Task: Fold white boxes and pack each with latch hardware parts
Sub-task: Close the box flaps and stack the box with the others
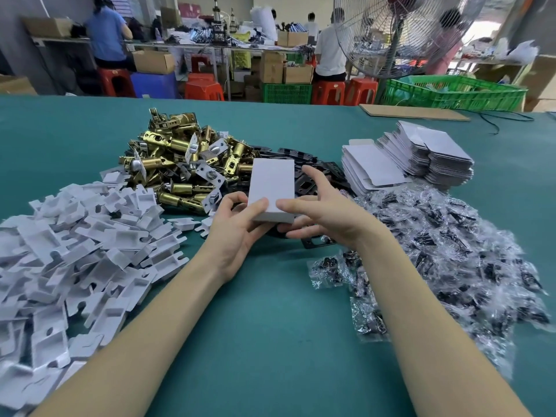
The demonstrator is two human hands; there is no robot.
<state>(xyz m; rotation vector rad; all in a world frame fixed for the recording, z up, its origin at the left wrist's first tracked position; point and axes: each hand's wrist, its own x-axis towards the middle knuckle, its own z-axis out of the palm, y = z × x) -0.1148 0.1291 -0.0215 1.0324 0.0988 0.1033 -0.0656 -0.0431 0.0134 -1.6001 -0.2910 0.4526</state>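
Head view, looking down over a green worktop [270, 341].

Held just above the worktop's middle, a closed white box [272, 188], long side pointing away, near end tilted toward the camera. Gripped at that near end by both hands. Left hand [237, 233] cupped beneath and beside it, thumb laid across the top near the lower left corner, fingers curled at the left edge. Right hand [319, 212] on the other side, thumb pressed on the top near the lower right corner, index finger stretched up along the right edge, remaining fingers tucked under the box.

Far left, spilling toward the near edge: a wide heap of white moulded inserts [75, 251]. Behind the box, a mound of brass latch bolts [180, 164] with silver faceplates mixed in. Directly under and beyond the hands, a scatter of black strike plates [304, 173], partly hidden by the box. To the right of those, stacks of flat unfolded white box blanks [406, 158]. Nearer on the right, a sprawling pile of clear bags of dark screws [445, 251], blurred toward the frame's edge.

At the worktop's far right, a flat sheet of brown cardboard [412, 112]. Beyond the worktop: a standing fan [397, 34], green crates [451, 91], red stools [204, 90], and seated workers at benches, backs turned.
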